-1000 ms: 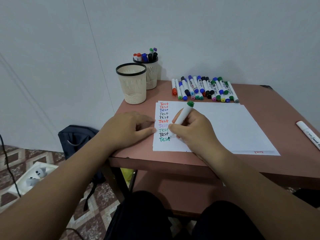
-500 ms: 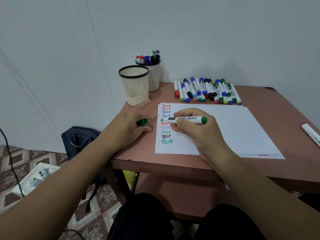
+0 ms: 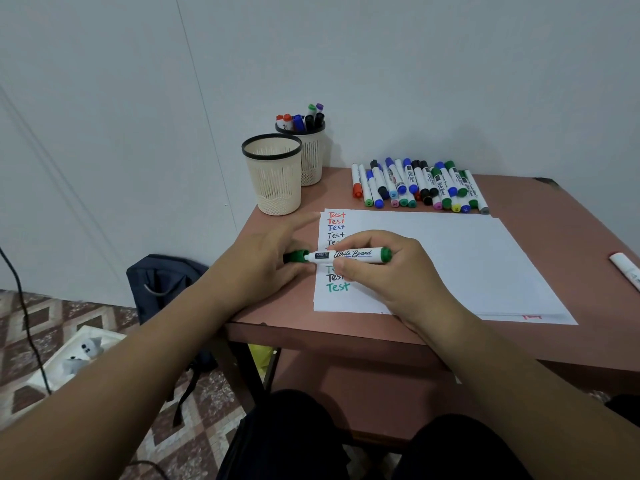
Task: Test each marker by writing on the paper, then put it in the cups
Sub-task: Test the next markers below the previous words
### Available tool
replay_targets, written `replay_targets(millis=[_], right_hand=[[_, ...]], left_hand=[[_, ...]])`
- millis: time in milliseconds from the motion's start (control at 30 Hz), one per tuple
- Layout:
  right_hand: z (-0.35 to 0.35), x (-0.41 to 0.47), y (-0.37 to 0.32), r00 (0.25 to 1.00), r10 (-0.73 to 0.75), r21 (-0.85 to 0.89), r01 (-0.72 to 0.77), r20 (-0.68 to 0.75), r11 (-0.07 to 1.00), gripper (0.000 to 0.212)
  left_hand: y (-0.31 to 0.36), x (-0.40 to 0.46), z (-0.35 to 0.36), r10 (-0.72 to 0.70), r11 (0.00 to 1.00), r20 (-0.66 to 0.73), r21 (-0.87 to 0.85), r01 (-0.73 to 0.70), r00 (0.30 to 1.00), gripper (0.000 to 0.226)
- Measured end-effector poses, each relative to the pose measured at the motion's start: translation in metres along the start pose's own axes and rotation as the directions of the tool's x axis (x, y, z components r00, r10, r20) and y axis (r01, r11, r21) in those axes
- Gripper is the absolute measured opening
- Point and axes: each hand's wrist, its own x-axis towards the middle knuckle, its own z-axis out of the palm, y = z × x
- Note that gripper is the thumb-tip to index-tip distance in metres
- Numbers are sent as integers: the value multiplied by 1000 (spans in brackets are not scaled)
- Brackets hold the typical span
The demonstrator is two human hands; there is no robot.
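My right hand [image 3: 388, 271] grips a green whiteboard marker [image 3: 349, 255] held level over the white paper [image 3: 450, 261]. My left hand [image 3: 266, 265] holds the green cap [image 3: 296, 256] at the marker's tip end. A column of coloured "Test" words [image 3: 336, 227] runs down the paper's left side, partly hidden by my hands. Two mesh cups stand at the back left: the near cup [image 3: 273, 174] looks empty, the far cup [image 3: 311, 150] holds several markers. A row of several markers [image 3: 415, 187] lies behind the paper.
The pink table [image 3: 568, 237] stands against a white wall. One white marker [image 3: 627, 271] lies alone at the right edge. A dark backpack [image 3: 162, 285] sits on the patterned floor left of the table, with a black cable [image 3: 24, 306] and a white tray of small toys [image 3: 76, 355].
My right hand lifted the marker off the last green "Test" and turned it level. My left hand brought the cap from beside the paper up to the marker's tip.
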Motion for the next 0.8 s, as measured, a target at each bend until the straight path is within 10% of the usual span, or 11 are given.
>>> replay_targets(millis=[800], right_hand=[[5, 4, 3, 998, 18, -66, -14, 59, 998, 16]], left_hand=[[4, -6, 4, 318, 944, -66, 116, -310, 946, 50]])
